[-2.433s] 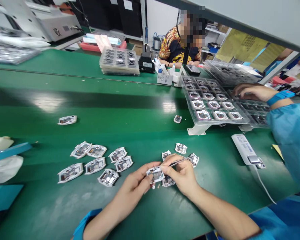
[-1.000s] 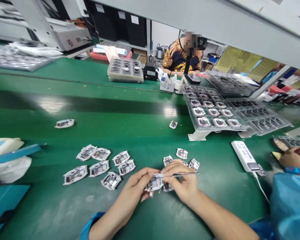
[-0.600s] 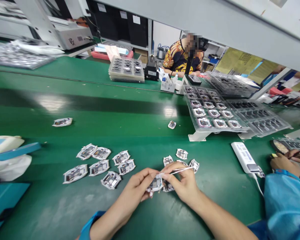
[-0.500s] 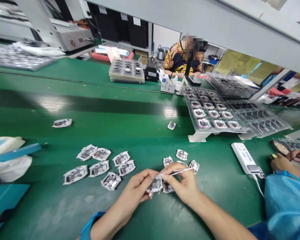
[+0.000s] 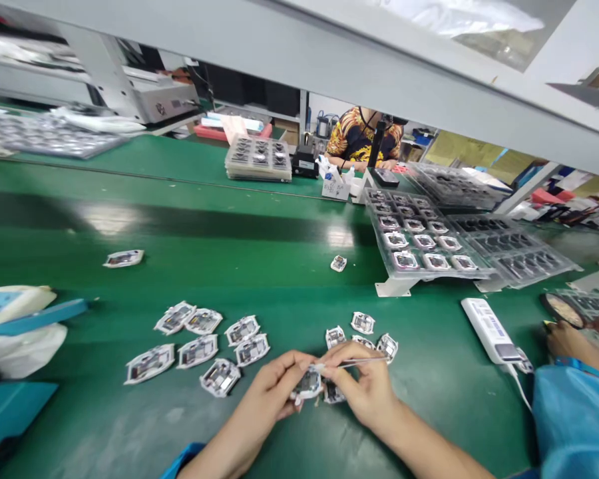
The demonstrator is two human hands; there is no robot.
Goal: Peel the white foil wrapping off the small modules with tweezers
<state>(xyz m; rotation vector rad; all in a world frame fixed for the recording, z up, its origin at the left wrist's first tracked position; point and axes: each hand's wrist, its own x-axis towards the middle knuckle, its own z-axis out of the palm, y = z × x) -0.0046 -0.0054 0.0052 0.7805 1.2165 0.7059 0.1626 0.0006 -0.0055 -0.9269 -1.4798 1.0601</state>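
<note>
Between the fingers and thumb of my left hand [image 5: 272,396] is a small white-framed electronic module [image 5: 308,384] with a circuit board inside. My right hand [image 5: 372,389] is closed around metal tweezers [image 5: 367,361], whose rear end sticks out to the right. Its fingertips meet the module's upper edge; the tweezer tips are hidden there. Just behind and under my right hand lie several similar modules, one [image 5: 363,322] farthest back and another [image 5: 388,346] at the right. More of them, such as this module [image 5: 220,377], lie in a loose group left of my left hand.
A clear tray of modules [image 5: 419,243] rests on a raised stand at the right. A white power bank-like box [image 5: 489,332] with a cable lies nearer me. A co-worker's blue sleeve [image 5: 574,412] is at the far right. A shelf beam [image 5: 299,60] crosses above.
The view has tilted up a little, so the whole scene sits lower. Both hands keep hold of the module and tweezers, with the tweezers turned slightly.
</note>
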